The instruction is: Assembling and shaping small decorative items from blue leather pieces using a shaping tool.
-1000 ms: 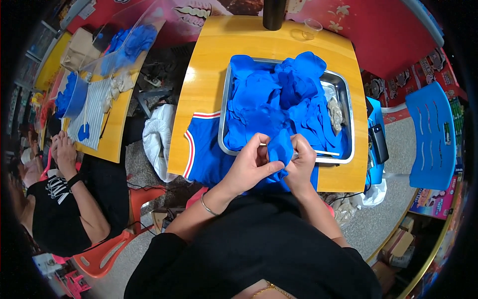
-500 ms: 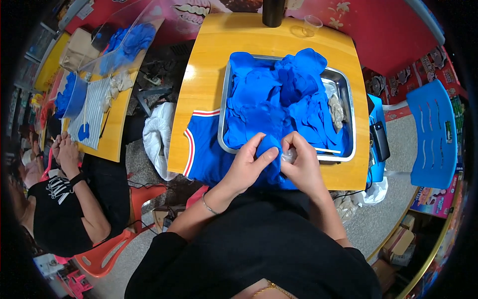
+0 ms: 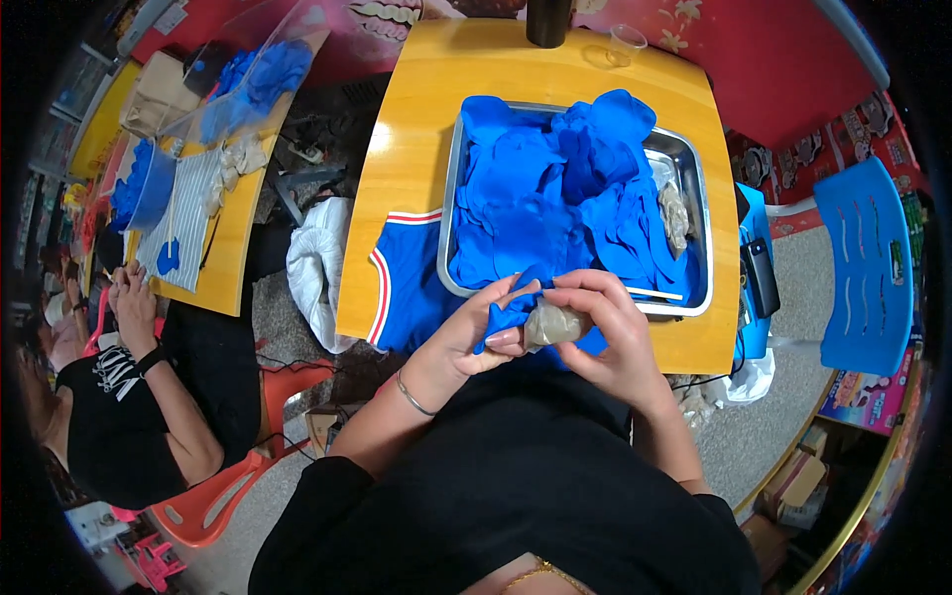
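Note:
Just in front of my body, at the near edge of a metal tray, both hands are close together. My left hand is closed around a small blue fabric piece, which is folded between the fingers. My right hand pinches a greyish, shiny lump that looks wrapped in thin plastic; my left fingertips touch it too. Many thin, rounded blue fabric pieces fill most of the tray. Along its right side lie a similar grey lump and a thin white stick.
A blue garment with striped trim lies under the tray on the yellow table. A dark cylinder and a clear cup stand at the far edge. A blue chair is right; a co-worker sits left.
The blue fabric piece, held up between both hands before, is now bunched in my left hand. The grey lump, mostly hidden earlier, shows plainly between my hands.

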Tool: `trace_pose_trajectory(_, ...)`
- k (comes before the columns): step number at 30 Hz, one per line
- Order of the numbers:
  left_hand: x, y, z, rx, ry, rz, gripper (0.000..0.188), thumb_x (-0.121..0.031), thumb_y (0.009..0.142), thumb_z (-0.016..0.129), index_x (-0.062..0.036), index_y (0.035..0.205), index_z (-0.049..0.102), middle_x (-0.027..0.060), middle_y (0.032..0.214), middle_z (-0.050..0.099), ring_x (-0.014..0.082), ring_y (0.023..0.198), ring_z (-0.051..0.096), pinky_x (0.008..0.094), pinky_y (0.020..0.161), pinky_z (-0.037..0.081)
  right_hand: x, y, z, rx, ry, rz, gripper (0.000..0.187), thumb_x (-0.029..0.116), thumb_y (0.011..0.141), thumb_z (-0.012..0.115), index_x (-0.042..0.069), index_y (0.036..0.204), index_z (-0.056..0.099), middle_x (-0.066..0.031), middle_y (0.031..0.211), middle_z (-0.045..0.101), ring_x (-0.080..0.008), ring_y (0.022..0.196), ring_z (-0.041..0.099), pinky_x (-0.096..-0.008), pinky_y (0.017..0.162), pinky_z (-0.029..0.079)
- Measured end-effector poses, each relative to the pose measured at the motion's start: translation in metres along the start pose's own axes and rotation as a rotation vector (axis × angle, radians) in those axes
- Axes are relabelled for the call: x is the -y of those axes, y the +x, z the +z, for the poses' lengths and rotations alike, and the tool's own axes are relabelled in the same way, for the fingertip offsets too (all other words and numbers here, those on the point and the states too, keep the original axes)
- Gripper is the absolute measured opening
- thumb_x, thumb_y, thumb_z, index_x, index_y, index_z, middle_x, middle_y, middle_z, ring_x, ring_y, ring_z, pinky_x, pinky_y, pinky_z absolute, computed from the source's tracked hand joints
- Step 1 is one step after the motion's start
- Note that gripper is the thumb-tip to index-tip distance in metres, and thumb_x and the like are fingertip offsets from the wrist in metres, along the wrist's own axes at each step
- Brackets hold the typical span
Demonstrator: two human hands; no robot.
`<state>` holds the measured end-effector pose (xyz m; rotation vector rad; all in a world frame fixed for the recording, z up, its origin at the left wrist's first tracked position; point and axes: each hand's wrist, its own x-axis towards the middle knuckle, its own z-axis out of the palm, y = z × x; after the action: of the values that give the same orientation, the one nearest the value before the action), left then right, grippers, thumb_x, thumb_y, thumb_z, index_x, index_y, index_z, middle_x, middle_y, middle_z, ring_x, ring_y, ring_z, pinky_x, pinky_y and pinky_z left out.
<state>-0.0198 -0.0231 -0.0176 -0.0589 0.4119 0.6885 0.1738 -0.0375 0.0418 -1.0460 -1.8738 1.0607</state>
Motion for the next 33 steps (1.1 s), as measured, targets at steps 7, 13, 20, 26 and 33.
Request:
trace_pose_trajectory(7, 0.016, -0.004, 0.002, 0.157, 0.124, -0.081, 0.030, -0.008, 0.090, 0.051, -0.0063, 0.119, 0.044, 0.0021, 0.069, 0.056, 0.0034, 0.040, 0.046, 0.0148, 0.036, 0.033, -0.015, -0.020, 0.004, 0.018, 0.325, 0.288, 0.037, 0.004, 0.071, 0.069, -0.001, 0.107, 0.059, -0.0122, 0.110, 0.054, -0.0219, 0.102, 0.056, -0.0316, 0.086, 0.046)
trace_pose_trajectory(13, 0.033, -0.006, -0.037, 0.181, -0.168, -0.198, 0.022, -0.017, 0.097, 0.038, -0.0105, 0.115, 0.047, 0.0025, 0.069, 0.056, 0.0047, 0.039, 0.045, 0.0142, 0.034, 0.031, -0.002, -0.022, 0.001, 0.180, -0.102, -0.031, 0.056, -0.005, 0.065, 0.065, 0.007, 0.118, 0.054, -0.0123, 0.117, 0.049, -0.0258, 0.104, 0.055, -0.0336, 0.080, 0.049)
trace_pose_trajectory(20, 0.032, -0.006, -0.024, 0.078, 0.640, 0.002, 0.028, -0.016, 0.093, 0.050, -0.0074, 0.119, 0.049, 0.0058, 0.091, 0.060, 0.0087, 0.062, 0.055, 0.0214, 0.054, 0.043, -0.007, -0.025, 0.006, 0.034, -0.188, -0.079, 0.030, -0.003, 0.068, 0.065, 0.005, 0.098, 0.061, -0.0110, 0.089, 0.062, -0.0249, 0.079, 0.062, -0.0315, 0.066, 0.051)
trace_pose_trajectory(26, 0.024, -0.019, -0.006, -0.201, 1.502, 0.390, 0.032, -0.018, 0.094, 0.050, -0.0014, 0.121, 0.048, 0.0087, 0.103, 0.056, 0.0155, 0.098, 0.054, 0.0286, 0.081, 0.046, -0.029, -0.028, 0.018, -0.108, -0.242, 0.033, 0.015, 0.005, 0.075, 0.067, 0.003, 0.088, 0.061, -0.0119, 0.075, 0.062, -0.0243, 0.063, 0.062, -0.0312, 0.056, 0.048)
trace_pose_trajectory(33, 0.041, -0.030, -0.004, -0.187, 1.957, 0.894, 0.050, -0.028, 0.072, 0.076, -0.0023, 0.106, 0.051, 0.0146, 0.103, 0.053, 0.0302, 0.094, 0.055, 0.0371, 0.078, 0.046, -0.036, -0.028, 0.027, -0.163, -0.291, 0.083, 0.012, 0.007, 0.076, 0.067, 0.003, 0.085, 0.060, -0.0118, 0.074, 0.062, -0.0258, 0.062, 0.062, -0.0319, 0.053, 0.047)
